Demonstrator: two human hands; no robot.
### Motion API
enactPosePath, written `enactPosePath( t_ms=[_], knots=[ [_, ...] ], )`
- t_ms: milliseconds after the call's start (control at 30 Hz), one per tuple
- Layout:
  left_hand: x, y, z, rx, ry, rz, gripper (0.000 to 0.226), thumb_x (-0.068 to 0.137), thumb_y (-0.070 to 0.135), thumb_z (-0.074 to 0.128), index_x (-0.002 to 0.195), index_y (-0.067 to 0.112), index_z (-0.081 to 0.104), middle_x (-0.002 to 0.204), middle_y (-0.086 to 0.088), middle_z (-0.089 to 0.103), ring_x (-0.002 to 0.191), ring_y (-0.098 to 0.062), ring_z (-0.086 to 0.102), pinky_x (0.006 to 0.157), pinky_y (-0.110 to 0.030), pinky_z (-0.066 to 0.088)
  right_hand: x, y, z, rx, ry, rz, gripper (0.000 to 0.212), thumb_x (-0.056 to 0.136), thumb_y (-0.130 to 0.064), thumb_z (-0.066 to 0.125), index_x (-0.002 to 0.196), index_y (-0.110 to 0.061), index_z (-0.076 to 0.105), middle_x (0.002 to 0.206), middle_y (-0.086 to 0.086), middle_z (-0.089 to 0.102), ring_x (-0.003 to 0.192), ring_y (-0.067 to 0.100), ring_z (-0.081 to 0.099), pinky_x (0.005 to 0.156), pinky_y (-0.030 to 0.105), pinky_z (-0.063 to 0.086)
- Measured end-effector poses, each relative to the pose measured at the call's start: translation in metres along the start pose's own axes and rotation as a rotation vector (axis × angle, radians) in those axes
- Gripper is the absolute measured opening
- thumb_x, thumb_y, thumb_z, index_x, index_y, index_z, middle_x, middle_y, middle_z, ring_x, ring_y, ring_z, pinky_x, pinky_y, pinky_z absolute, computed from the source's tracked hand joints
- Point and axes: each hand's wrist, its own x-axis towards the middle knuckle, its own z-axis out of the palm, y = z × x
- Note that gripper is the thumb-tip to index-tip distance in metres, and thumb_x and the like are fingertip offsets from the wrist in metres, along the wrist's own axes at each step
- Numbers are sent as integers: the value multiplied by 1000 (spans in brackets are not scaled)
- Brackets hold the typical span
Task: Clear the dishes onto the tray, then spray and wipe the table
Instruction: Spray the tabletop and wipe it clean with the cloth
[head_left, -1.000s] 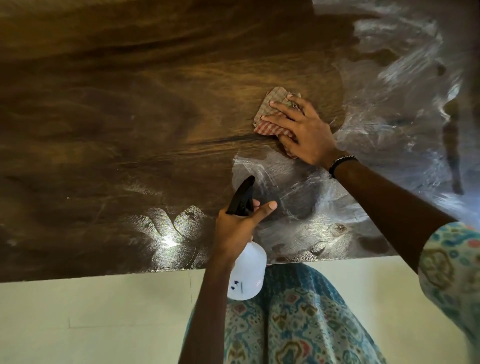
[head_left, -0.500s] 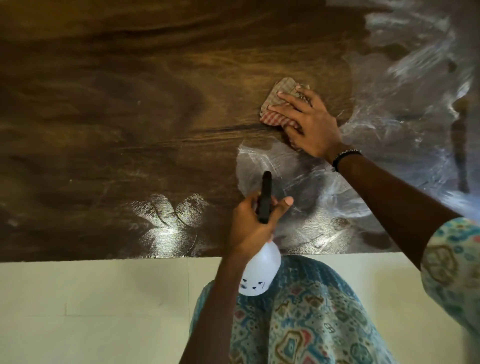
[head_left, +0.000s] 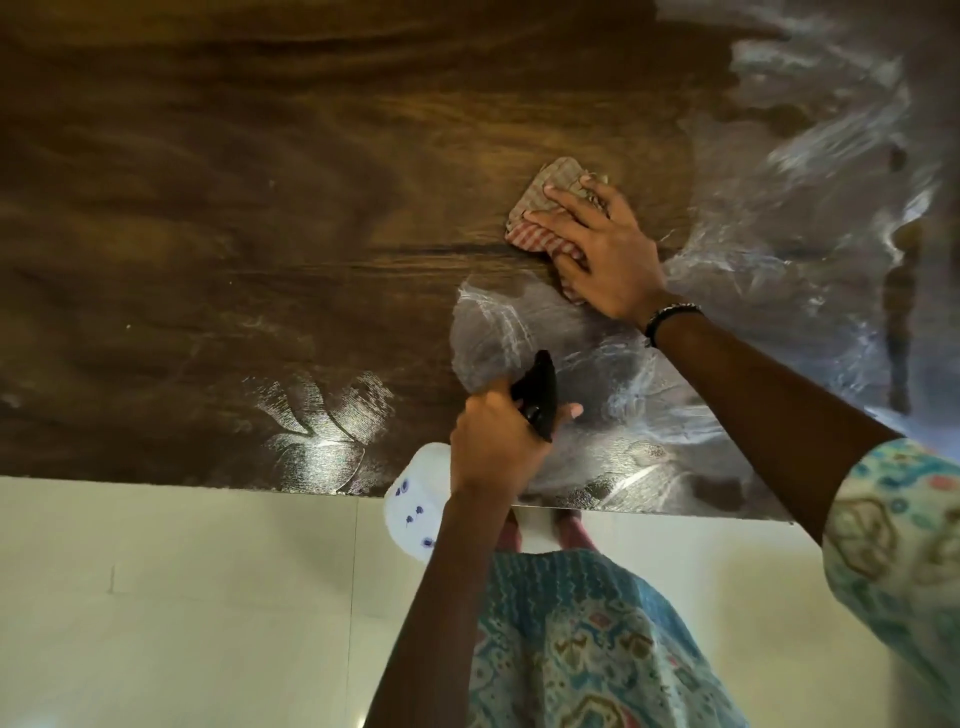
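Wood-grain table (head_left: 260, 208) showed no dishes — wet smears covered its right and near parts, left side dry and unwiped; right hand (head_left: 605, 260) pressed flat on checked cloth (head_left: 540, 208), left hand (head_left: 498, 441) clamped around spray bottle (head_left: 415, 504) near the edge.

Cloth (head_left: 540, 208) under right hand (head_left: 605, 260)

Legible text, labels, brands, numbers, signs: none.

Item: white spray bottle (head_left: 413, 506), held at the near table edge. It carries a few small dark-blue marks on its side, too small and blurred to tell whether they are letters or decoration.

Item: checked cloth (head_left: 540, 208). Woven pattern only, no wording visible.
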Motion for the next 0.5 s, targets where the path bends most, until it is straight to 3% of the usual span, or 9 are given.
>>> enactPosePath(
  t_ms=[67, 133, 233, 367, 500],
  knots=[
    [-3, 5, -4, -121, 53, 44, 59, 68, 66, 67, 83, 9, 61, 72, -2, 66, 63, -19, 62, 54, -21, 48, -1, 1, 0, 0, -16, 1, 49, 92, -26, 51, 140, -34, 43, 153, -8, 32, 142, 30, 19, 98, 44, 44],
    [-7, 9, -6, -258, 143, 45, 50, 70, 58, 71, 73, 8, 64, 59, -1, 63, 51, -15, 57, 49, -19, 41, -4, 3, -1, 3, -23, -5, 50, 92, -27, 51, 140, -35, 43, 153, -8, 32, 142, 30, 19, 96, 44, 45],
    [-18, 9, -2, -395, 176, 27, 50, 67, 57, 71, 67, 8, 67, 50, 1, 57, 44, -11, 46, 48, -22, 38, -11, 4, -1, 15, -30, -18, 49, 91, -26, 52, 140, -35, 44, 153, -8, 33, 142, 30, 20, 100, 45, 44],
    [-41, 11, 12, -580, 219, -69, 48, 65, 53, 74, 62, 5, 68, 47, -8, 56, 43, -10, 39, 46, -28, 37, -24, 2, -1, 36, -28, -26, 49, 89, -29, 48, 139, -31, 47, 151, -3, 37, 140, 35, 23, 104, 49, 40],
    [-50, 3, 24, -541, 308, -125, 36, 70, 37, 79, 54, 13, 57, 42, 7, 42, 37, -7, 34, 41, -11, 27, -36, -2, 1, 24, -5, -28, 52, 87, -36, 38, 138, -27, 49, 149, 0, 40, 138, 37, 26, 109, 46, 32]
  ],
)
